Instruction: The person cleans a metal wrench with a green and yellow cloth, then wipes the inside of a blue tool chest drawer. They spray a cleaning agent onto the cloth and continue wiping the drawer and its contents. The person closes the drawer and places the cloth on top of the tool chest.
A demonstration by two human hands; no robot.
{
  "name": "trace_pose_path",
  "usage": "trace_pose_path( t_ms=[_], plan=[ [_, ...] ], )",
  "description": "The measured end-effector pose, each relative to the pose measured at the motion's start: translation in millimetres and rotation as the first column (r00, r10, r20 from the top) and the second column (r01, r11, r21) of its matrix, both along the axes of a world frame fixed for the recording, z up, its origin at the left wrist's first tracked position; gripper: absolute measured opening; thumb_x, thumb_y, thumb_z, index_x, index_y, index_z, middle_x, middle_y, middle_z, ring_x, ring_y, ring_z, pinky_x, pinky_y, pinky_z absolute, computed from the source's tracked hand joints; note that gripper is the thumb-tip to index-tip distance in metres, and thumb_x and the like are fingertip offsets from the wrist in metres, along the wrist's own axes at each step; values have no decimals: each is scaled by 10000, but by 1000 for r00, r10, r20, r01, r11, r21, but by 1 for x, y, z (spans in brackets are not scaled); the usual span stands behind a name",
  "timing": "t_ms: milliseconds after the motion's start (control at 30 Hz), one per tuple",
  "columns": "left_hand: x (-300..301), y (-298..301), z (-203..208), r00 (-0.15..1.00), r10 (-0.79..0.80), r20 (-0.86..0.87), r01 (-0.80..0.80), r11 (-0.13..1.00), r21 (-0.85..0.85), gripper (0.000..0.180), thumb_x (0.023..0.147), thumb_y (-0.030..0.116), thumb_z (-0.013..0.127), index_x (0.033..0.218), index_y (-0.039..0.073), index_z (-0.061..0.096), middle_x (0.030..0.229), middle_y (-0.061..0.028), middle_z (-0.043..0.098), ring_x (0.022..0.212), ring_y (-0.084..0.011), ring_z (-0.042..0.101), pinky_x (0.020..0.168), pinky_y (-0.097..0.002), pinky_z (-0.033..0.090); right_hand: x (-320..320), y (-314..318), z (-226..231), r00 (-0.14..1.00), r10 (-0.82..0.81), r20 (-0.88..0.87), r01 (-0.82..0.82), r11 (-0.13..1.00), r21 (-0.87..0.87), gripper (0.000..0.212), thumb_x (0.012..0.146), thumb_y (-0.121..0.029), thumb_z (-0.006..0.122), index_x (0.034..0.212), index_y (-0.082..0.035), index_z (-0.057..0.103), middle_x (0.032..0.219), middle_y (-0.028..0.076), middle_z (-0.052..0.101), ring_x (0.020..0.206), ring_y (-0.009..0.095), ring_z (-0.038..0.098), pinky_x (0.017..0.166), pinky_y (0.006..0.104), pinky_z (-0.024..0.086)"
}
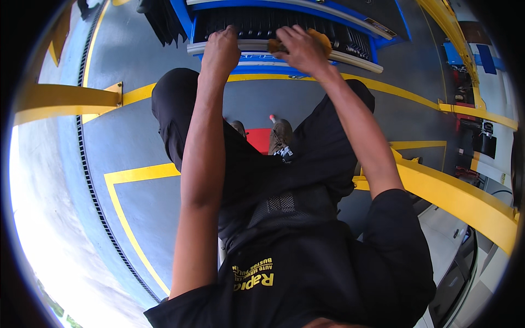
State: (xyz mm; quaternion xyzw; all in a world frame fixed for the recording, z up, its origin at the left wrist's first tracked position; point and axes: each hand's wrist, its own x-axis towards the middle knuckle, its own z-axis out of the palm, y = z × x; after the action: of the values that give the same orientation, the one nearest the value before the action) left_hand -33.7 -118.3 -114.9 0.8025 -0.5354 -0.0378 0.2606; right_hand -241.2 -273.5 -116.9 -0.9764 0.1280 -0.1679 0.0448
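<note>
A blue tool cabinet (403, 19) stands in front of me with one drawer (355, 62) pulled out. Several dark and shiny hand tools, which look like wrenches (350, 42), lie in rows inside it. My left hand (220, 50) is closed over the left part of the drawer's silver front edge; its fingertips and anything in them are hidden. To the right, my right hand (302, 50) grips a yellow-brown cloth (321, 41) at the same edge. Part of the cloth shows on both sides of the fingers.
My bent knees are spread below the drawer, with a red object (259, 140) between my shoes. A yellow post (71, 99) stands at left and another yellow beam (459, 191) at right. Black gloves or cloth (163, 22) hang beside the cabinet. A light-coloured car (444, 229) is at lower right.
</note>
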Motion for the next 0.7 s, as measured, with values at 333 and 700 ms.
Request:
trace_pose_path(
  t_ms=[333,700],
  plan=[
    [1,9,13,979,-56,-197,39,995,-89,193,1032,-39,601,1173,-31,732,1176,-270,785,1097,-452,760,969,-522,599,-70,-60,1,991,-2,-132,26,983,182,527,864,-251,898,1280,-90,618,1292,92,698,1297,338,618,1082,491,522],
    [4,6,10,979,-104,-178,84,990,-117,168,1053,-20,595,1156,-19,727,1182,-259,782,1084,-455,759,956,-516,605,-181,-114,39,899,-239,-366,300,947,117,517,848,-354,898,1239,-91,685,1251,87,727,1285,347,652,1041,478,542]
  ],
)
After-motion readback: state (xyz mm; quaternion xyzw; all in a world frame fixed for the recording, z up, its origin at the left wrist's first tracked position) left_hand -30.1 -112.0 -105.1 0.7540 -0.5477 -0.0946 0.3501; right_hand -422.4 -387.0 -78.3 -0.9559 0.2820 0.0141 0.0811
